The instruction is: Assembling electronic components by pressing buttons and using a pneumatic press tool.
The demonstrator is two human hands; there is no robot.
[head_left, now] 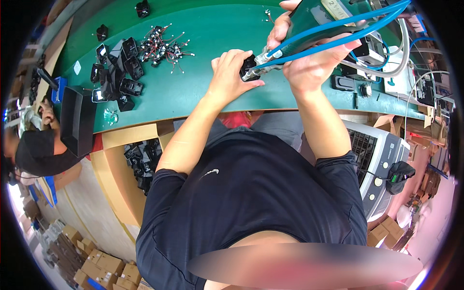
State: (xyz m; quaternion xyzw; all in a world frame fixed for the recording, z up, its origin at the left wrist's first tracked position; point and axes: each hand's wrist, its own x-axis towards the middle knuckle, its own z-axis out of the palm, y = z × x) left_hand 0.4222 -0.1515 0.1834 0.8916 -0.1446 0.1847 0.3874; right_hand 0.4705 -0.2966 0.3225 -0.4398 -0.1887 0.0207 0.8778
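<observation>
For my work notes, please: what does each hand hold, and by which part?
Left hand: a small black piece, by its sides. Right hand: a dark tool with blue hoses, seemingly by its body.

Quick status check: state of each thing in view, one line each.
Left hand: closed around black part
Black part: held between fingers and thumb
Right hand: gripping dark tool
Dark tool: held up
Metal tip: at black part, contact unclear
Blue hoses: curving to upper right
Black housings: loosely piled
Wire leads: tangled heap
Cardboard box: open, dark pieces inside
White knobbed machine: power unclear
</observation>
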